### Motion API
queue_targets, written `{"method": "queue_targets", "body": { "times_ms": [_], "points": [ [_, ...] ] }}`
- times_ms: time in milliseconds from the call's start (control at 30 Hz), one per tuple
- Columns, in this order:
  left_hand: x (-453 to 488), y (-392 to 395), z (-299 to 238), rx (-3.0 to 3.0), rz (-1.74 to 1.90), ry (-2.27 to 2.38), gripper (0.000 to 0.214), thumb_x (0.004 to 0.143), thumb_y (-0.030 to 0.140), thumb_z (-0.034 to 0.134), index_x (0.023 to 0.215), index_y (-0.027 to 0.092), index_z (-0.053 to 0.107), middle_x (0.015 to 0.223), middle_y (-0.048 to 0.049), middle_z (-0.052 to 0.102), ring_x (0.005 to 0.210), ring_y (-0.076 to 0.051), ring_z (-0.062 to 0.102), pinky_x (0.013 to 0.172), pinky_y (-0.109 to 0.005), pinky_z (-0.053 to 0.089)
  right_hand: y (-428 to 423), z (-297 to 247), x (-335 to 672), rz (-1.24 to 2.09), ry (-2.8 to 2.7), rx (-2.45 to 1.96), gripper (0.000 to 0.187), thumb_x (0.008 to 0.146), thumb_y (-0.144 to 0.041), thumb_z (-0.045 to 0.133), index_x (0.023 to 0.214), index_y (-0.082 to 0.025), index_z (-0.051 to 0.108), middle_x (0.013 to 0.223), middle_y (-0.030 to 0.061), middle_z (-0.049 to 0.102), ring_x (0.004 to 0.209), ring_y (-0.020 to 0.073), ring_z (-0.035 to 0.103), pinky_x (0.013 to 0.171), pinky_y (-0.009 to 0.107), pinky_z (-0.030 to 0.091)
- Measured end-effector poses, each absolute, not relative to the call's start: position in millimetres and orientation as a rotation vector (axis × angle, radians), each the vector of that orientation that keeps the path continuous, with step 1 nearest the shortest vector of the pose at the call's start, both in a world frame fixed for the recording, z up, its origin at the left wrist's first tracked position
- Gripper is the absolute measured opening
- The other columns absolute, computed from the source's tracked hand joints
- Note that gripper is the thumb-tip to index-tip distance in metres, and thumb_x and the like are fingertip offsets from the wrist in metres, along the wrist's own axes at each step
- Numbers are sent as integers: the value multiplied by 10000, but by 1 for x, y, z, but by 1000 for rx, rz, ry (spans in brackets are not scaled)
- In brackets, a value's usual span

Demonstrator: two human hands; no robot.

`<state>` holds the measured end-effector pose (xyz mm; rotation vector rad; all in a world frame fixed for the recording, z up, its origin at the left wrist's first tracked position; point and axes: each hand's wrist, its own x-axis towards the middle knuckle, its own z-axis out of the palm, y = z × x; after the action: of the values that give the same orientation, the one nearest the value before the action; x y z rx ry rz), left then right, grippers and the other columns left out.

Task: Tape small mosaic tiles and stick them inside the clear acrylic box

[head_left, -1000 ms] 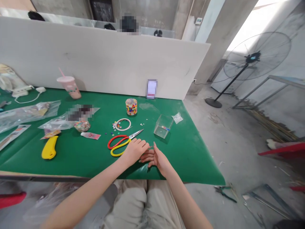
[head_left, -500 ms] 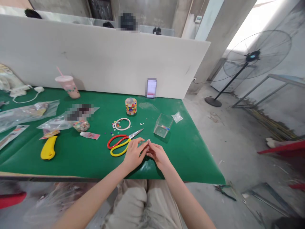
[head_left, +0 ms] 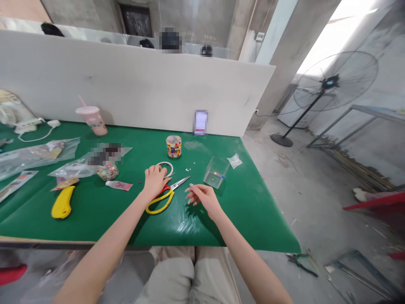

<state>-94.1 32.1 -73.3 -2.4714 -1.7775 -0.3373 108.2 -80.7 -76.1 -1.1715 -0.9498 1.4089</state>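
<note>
My left hand reaches over the small coloured pieces, beside a white ring that it partly covers. Its fingers are slightly apart and bent downward, and the pieces are hidden beneath it. Scissors with one red and one yellow handle lie just below and right of this hand, their red loop mostly covered. My right hand hovers above the green table, right of the scissors, thumb and index finger pinched together. Whatever they hold is too small to make out. Beyond it stands a clear box with a few coloured pieces inside.
A mosaic-covered cylinder stands behind the ring. On the left lie a tube, a bag of beads and a yellow tool. A pink cup and a phone stand near the white partition.
My hands have come apart. The left has moved left and away from me, onto the coloured pieces by the ring; the right has stayed about where it was.
</note>
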Motion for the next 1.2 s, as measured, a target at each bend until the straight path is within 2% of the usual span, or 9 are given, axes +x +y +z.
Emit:
{"method": "queue_targets", "body": {
  "times_ms": [367,567,733,833,900,1200],
  "points": [
    [-73,50,-61,-2469,28,-1789,363,991,388,649,1272,160,626,1288,-110,648,1131,-262,657,958,-489,572,-53,-26,147,1362,-1114,-1098,310,987,-376,655,1205,-155,640,1159,77,682,957,196,694,811,376,619],
    [-63,47,-63,-2460,164,-1795,353,993,364,649,1280,161,622,1298,-109,644,1133,-260,658,954,-483,577,-45,10,172,1276,-1123,-1023,289,982,-414,663,1038,-131,678,919,31,709,723,126,679,621,259,582],
    [-51,47,-59,-2380,225,-1891,370,986,362,659,1284,147,620,1302,-124,640,1139,-266,655,958,-483,575,-30,34,190,1142,-1064,-994,429,839,-579,758,911,-157,737,824,75,755,683,141,718,473,183,471],
    [-45,48,-55,-2372,265,-1945,367,988,362,657,1287,154,618,1300,-119,642,1134,-265,657,953,-484,577,-23,38,190,1107,-1066,-993,444,781,-601,789,874,-168,749,787,71,766,663,155,729,474,199,483],
    [-42,46,-52,-2377,279,-1980,365,989,359,655,1292,160,615,1303,-115,641,1133,-264,657,950,-485,579,-21,38,190,1099,-1079,-992,438,791,-599,780,879,-171,750,775,62,767,660,158,731,488,210,499],
    [-49,51,-20,-2589,35,-2129,337,990,344,656,1270,159,625,1288,-106,647,1104,-249,667,932,-467,589,-17,31,202,1123,-1146,-1034,279,984,-404,665,1007,-127,686,830,11,706,668,113,676,592,242,575]
  ]
}}
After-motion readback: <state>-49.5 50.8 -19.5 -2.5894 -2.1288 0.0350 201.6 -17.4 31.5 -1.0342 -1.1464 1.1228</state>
